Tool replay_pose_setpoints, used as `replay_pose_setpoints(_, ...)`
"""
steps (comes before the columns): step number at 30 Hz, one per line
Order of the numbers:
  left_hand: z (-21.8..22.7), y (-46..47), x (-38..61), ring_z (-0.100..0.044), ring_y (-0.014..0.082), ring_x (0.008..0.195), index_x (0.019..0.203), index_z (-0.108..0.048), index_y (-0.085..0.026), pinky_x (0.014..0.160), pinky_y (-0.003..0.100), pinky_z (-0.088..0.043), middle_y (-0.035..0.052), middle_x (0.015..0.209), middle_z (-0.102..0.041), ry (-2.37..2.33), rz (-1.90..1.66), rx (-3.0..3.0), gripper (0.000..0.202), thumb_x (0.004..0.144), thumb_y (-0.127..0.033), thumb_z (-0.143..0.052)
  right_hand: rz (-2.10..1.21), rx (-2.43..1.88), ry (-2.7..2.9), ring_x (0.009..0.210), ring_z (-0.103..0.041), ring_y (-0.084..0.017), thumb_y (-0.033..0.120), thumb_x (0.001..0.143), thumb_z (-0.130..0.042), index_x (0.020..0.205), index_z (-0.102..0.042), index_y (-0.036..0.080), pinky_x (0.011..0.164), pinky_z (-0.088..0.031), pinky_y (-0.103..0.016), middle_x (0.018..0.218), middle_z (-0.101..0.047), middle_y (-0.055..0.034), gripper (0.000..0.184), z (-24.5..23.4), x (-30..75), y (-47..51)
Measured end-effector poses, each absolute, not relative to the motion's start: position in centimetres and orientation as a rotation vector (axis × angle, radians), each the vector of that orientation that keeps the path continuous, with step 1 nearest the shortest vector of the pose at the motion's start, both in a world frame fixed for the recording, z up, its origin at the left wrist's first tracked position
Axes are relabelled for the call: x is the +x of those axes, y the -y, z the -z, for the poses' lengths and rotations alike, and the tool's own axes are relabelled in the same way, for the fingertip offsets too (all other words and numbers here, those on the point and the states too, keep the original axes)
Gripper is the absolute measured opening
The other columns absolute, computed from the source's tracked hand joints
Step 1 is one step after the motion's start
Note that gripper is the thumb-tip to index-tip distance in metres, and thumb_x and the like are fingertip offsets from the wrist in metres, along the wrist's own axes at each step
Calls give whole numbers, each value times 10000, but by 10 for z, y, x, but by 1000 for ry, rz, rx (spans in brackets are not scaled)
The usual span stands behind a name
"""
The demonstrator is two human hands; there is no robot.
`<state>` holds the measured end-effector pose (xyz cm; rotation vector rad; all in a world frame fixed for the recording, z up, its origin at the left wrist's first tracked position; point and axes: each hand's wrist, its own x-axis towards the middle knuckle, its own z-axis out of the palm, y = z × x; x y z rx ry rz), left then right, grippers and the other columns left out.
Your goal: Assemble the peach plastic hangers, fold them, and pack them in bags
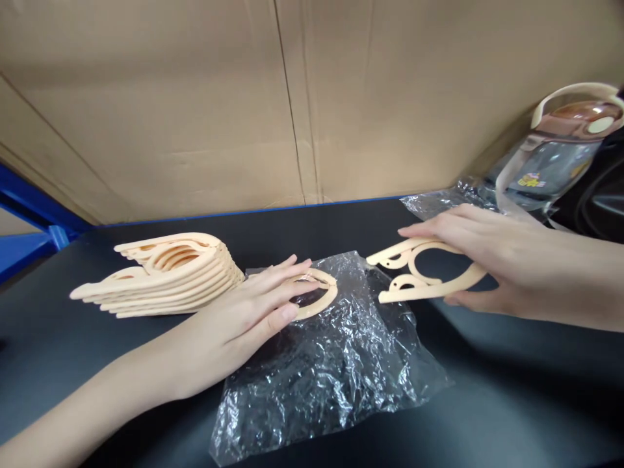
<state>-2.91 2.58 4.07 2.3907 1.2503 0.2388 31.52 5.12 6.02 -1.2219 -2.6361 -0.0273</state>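
Note:
My right hand (492, 260) grips a beige folding hanger (424, 292) by its rounded end, thumb below and fingers above. The hanger's two arms point left, over the right edge of a clear plastic bag (336, 364). On the bag's upper part lies another beige folding hanger (319, 305). My left hand (253, 305) rests palm down over that one, fingers stretched out and apart, and hides much of it. Just left of my left hand stands a neat stack of the same folded hangers (170, 279), rounded ends to the right.
A black tabletop (463, 403) carries everything, with brown cardboard (205, 117) upright behind it. At the back right stands a water bottle (550, 162) beside crumpled clear plastic (439, 201) and a black object (604, 188). A blue metal frame (34, 208) is at the left.

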Motion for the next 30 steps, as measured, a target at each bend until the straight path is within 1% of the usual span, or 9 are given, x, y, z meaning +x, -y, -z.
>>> replay_pose_setpoints(4, -38, -28, -33, -176, 251, 1493, 1419, -358, -517, 1204, 553, -101, -167, 1591, -235, -1271, -114, 2313, 418, 1011, -534, -267, -73, -1129, 2784, 1088, -602, -326, 409, 802, -640, 1389, -418, 362, 841, -539, -432, 1258, -605, -63, 629, -63, 310, -42)
replay_pose_setpoints(7, -37, -30, -35, -136, 277, 1497, 1437, -301, -527, 1195, 570, -91, -173, 1606, -157, -1218, -21, 2321, 435, 1005, -552, -252, -173, -1063, 2800, 1155, -573, -320, 444, 785, -670, 1460, -340, 377, 911, -509, -416, 1348, -563, -42, 755, -64, 309, -38)
replay_pose_setpoints(9, -37, -29, -35, -122, 277, 1498, 1438, -282, -538, 1192, 575, -88, -179, 1605, -141, -1207, -4, 2318, 435, 1006, -555, -244, -254, -1099, 2822, 1235, -529, -310, 453, 772, -694, 1488, -285, 407, 987, -479, -407, 1423, -508, -9, 826, -62, 309, -38)
replay_pose_setpoints(12, -37, -24, -33, -105, 248, 1503, 1437, -281, -540, 1203, 554, -68, -187, 1603, -147, -1270, -43, 2296, 428, 1013, -547, -227, -389, -1199, 2862, 1310, -475, -306, 449, 781, -688, 1493, -264, 441, 1045, -451, -414, 1470, -471, 24, 829, -57, 311, -41)
replay_pose_setpoints(17, -38, -20, -30, -64, 262, 1505, 1445, -277, -527, 1210, 546, -35, -178, 1610, -136, -1296, -49, 2292, 441, 1006, -564, -245, -493, -1460, 2840, 1303, -492, -391, 537, 741, -689, 1511, -284, 404, 1031, -459, -504, 1503, -459, -33, 879, -53, 321, -49)
replay_pose_setpoints(20, -39, -23, -32, -41, 258, 1507, 1439, -246, -559, 1201, 557, 0, -197, 1609, -107, -1244, 2, 2273, 444, 997, -585, -252, -460, -1553, 2828, 1272, -524, -399, 531, 690, -715, 1499, -334, 392, 1026, -463, -517, 1475, -497, -46, 905, -56, 325, -51)
replay_pose_setpoints(23, -38, -25, -34, -35, 258, 1508, 1445, -241, -552, 1198, 563, 2, -187, 1613, -100, -1242, -2, 2267, 453, 994, -591, -250, -432, -1610, 2806, 1213, -577, -390, 511, 682, -714, 1486, -359, 401, 964, -505, -503, 1415, -558, -48, 885, -60, 322, -50)
replay_pose_setpoints(26, -36, -26, -34, -39, 271, 1507, 1461, -245, -516, 1198, 568, -13, -155, 1621, -95, -1218, -3, 2292, 464, 1001, -575, -242, -437, -1552, 2801, 1210, -579, -377, 510, 703, -712, 1482, -347, 425, 950, -509, -486, 1420, -552, -34, 864, -59, 317, -49)
replay_pose_setpoints(30, -35, -26, -34, -56, 268, 1507, 1466, -265, -492, 1208, 548, -30, -141, 1625, -105, -1229, -32, 2310, 461, 1009, -554, -241, -403, -1285, 2831, 1229, -553, -364, 517, 724, -723, 1492, -316, 427, 974, -481, -487, 1421, -543, -37, 874, -54, 309, -48)
